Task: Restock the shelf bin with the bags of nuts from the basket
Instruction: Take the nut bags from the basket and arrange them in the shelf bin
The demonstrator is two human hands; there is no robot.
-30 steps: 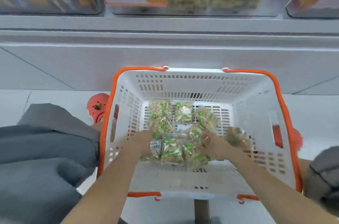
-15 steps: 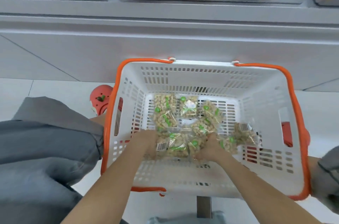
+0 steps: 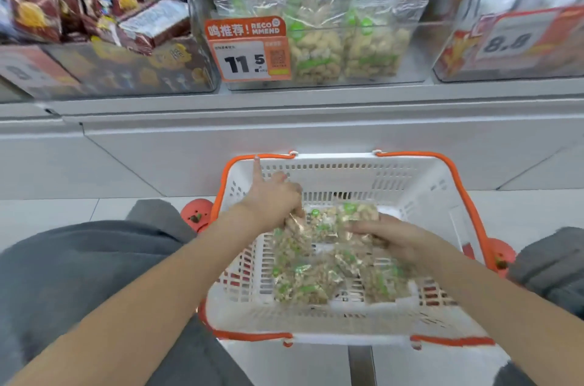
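Pinching nut bag (image 3: 292, 224) in left hand (image 3: 271, 199) grip, right hand (image 3: 392, 235) atop other bags (image 3: 319, 278), basket (image 3: 442, 196)

Both bare forearms reach forward from the bottom corners and converge. The left hand (image 3: 271, 201) is raised, its fingers curled shut in a grip and the forefinger stuck straight up. The right hand (image 3: 390, 235) lies lower, palm down, fingers spread flat and pointing left.

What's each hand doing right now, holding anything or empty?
Left hand: closed on a bag of nuts, index finger sticking out, above the basket.
Right hand: resting on bags of nuts; grip cannot be told.
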